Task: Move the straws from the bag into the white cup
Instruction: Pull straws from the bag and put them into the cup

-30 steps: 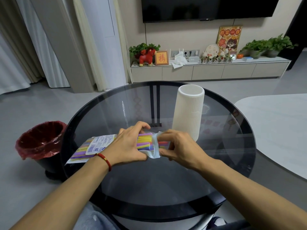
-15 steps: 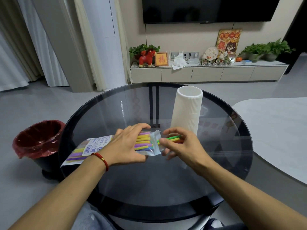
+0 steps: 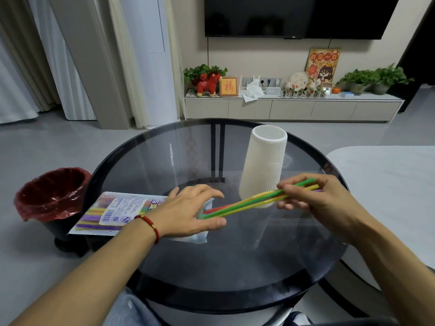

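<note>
A clear plastic bag [image 3: 117, 211] of coloured straws lies flat on the round glass table [image 3: 235, 267], its open mouth under my left hand [image 3: 190, 211]. That hand presses down on the bag with fingers spread. My right hand [image 3: 315, 198] pinches a bunch of green, yellow and red straws [image 3: 247, 202] near their right ends. The straws are drawn most of the way out, with their left tips still at the bag's mouth. The tall ribbed white cup [image 3: 264, 165] stands upright just behind the straws.
A black bin with a red liner [image 3: 50, 194] stands on the floor left of the table. A pale second table [image 3: 388, 184] lies to the right. A TV cabinet with plants and ornaments [image 3: 292, 107] runs along the far wall.
My right hand has pulled the bunch of straws rightward out of the bag, from a short stub showing to nearly full length. My left hand has stayed on the bag, flattening over its mouth.
</note>
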Demonstrator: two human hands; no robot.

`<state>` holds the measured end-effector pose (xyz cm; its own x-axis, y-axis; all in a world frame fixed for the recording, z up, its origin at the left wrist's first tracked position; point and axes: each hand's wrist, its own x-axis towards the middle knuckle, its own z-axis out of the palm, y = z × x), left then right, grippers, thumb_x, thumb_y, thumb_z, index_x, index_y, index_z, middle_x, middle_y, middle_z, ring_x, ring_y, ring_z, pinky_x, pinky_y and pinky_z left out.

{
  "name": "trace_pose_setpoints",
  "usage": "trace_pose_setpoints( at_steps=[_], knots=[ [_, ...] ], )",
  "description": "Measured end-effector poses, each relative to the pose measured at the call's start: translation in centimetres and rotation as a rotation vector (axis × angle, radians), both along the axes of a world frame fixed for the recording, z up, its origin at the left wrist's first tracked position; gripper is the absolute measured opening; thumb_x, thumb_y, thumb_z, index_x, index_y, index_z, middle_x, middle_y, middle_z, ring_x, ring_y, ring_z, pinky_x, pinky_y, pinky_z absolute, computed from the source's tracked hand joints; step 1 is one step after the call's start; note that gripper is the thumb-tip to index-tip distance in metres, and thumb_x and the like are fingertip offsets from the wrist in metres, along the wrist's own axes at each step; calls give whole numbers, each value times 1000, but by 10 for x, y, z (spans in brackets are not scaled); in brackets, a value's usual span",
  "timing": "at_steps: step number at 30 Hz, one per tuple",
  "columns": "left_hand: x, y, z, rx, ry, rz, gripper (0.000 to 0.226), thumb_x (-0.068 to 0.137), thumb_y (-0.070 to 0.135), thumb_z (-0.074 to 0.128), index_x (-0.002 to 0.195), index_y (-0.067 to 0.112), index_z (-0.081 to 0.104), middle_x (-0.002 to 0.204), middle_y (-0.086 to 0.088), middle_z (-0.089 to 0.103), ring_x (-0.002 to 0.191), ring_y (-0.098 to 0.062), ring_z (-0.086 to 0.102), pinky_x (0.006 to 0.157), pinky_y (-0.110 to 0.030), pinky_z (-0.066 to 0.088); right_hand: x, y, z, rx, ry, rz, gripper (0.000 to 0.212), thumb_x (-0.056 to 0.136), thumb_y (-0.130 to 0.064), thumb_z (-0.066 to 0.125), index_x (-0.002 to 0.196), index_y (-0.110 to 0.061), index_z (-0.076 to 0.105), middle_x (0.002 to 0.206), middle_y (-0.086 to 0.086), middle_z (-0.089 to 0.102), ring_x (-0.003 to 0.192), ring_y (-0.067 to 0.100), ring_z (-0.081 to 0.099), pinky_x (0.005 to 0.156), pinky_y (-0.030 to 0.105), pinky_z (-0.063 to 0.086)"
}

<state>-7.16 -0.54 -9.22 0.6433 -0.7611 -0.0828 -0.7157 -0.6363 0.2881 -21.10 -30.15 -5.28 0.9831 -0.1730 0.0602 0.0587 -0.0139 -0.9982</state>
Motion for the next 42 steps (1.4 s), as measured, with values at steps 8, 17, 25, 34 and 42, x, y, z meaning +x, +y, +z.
trace_pose_setpoints(
  at_steps=[8, 17, 25, 34, 42],
  knots=[
    [-12, -31, -15, 44, -26, -159, 31, 108, 39, 39, 119, 16, 59, 131, 0, 48, 113, -21, 46, 103, -43, 36, -2, -4, -7, 297, -62, 14, 24, 90, -29, 69, 93, -12, 85, 70, 4, 70, 56, 14, 66, 47, 15, 51],
    [-22, -44, -9, -195, 8, -191, 48, 96, 58, 55, 129, 23, 57, 130, 5, 55, 122, -12, 43, 109, -32, 33, 3, 42, 22, -552, -130, -172, 39, 103, -38, 64, 73, -17, 77, 51, 12, 63, 38, 24, 57, 42, 32, 50],
    [-11, -26, -12, -153, -48, -54, 43, 100, 44, 57, 140, 28, 54, 137, 3, 51, 132, -17, 39, 113, -37, 33, 19, 44, 7, -1000, 136, -77, 33, 101, -26, 62, 79, -3, 74, 62, 13, 73, 43, 19, 70, 54, 41, 64],
    [-11, -34, -11, -408, -151, 15, 41, 96, 31, 60, 137, 25, 57, 132, 4, 55, 128, -15, 42, 109, -34, 39, 20, 22, 58, -173, -312, -358, 33, 101, -27, 65, 75, -10, 78, 53, 9, 67, 42, 20, 59, 42, 25, 49],
    [-6, -31, -9, -544, -187, 79, 39, 93, 25, 60, 132, 24, 60, 124, 6, 59, 117, -14, 47, 102, -32, 42, 83, 5, 87, -356, -230, -550, 32, 92, -31, 66, 69, -12, 77, 59, 10, 71, 49, 21, 61, 52, 42, 55]
  ],
)
